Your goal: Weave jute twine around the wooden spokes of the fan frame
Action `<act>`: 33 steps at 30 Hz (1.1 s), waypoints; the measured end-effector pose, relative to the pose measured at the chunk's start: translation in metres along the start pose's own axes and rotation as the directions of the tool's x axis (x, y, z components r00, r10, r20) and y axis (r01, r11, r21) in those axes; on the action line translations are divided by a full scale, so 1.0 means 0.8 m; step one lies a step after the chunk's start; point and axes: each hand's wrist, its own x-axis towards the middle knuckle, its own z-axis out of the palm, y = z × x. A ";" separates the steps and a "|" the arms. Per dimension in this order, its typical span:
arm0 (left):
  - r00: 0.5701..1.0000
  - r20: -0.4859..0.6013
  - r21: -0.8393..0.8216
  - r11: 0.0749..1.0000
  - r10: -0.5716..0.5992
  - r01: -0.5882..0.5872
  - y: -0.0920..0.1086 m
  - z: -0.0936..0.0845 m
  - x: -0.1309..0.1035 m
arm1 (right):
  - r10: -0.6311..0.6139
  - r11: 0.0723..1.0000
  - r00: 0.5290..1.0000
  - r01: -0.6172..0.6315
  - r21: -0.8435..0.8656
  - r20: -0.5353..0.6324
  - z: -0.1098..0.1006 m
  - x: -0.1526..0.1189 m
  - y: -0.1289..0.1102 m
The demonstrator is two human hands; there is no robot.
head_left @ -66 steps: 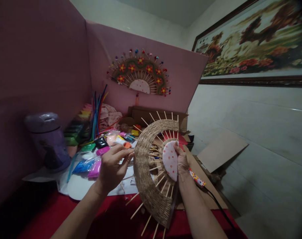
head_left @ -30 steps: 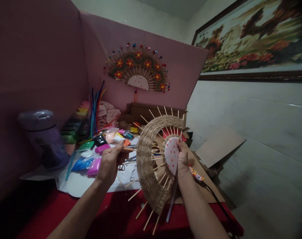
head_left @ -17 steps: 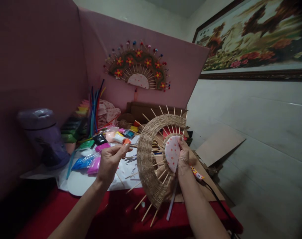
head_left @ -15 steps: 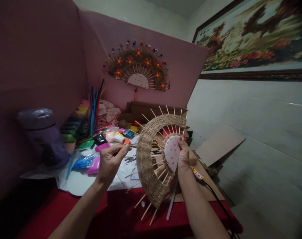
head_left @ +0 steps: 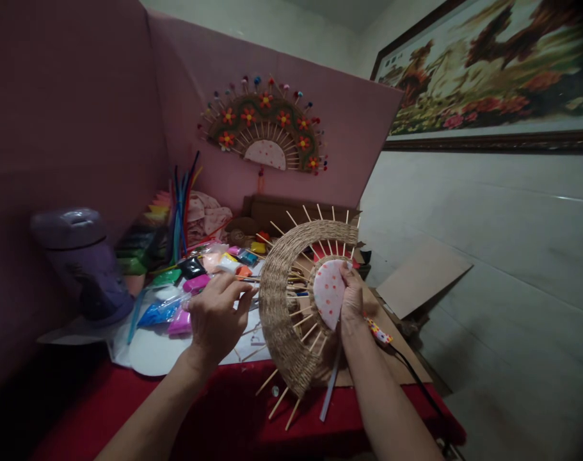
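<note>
My right hand (head_left: 351, 298) grips a fan-shaped woven craft piece by its pale half-round centre (head_left: 328, 293), which has orange-red dots, the thumb lying on its face. A wide band of brown twine (head_left: 276, 301) curves round that centre, woven across thin wooden sticks (head_left: 279, 402) whose ends stick out past the outer edge. My left hand (head_left: 217, 320) is at the band's left side, thumb and fingertips pinched at the end of one of these sticks. The fingers partly hide that stick. The fan is held upright above the table.
Bags of coloured clay (head_left: 159, 312) and a white disc (head_left: 151, 352) lie left on the red-covered table (head_left: 224, 403). Farther left stands a purple canister (head_left: 84, 269). A glue gun's patterned body (head_left: 378, 330) rests right on cardboard. A finished fan (head_left: 267, 128) hangs on the pink panel.
My left hand has turned and moved slightly right and down, its fingers now curled closer to the band's edge. The fan has shifted slightly left in view, still in my right hand.
</note>
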 end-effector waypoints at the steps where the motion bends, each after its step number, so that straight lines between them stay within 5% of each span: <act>1: 1.000 -0.001 0.011 1.000 0.011 -0.011 0.001 0.000 0.000 | -0.001 1.000 1.000 0.001 -0.010 0.001 -0.001 0.001 0.001; 16: 0.991 0.054 0.021 0.992 0.122 -0.123 0.006 0.000 -0.001 | 0.000 0.998 0.999 0.003 -0.069 0.042 -0.013 0.013 0.008; 25: 0.991 0.045 -0.086 0.989 0.126 -0.121 0.004 0.000 -0.002 | -0.004 0.999 0.999 0.003 -0.034 -0.037 -0.007 0.009 0.002; 29: 0.997 0.067 -0.243 0.970 0.040 -0.022 0.007 -0.002 -0.001 | -0.021 0.999 0.999 0.020 -0.040 -0.037 -0.006 0.008 0.000; 33: 0.962 0.218 -0.548 0.795 -0.165 0.260 0.007 -0.007 0.000 | -0.055 0.998 0.998 0.055 -0.036 -0.018 -0.005 0.007 -0.003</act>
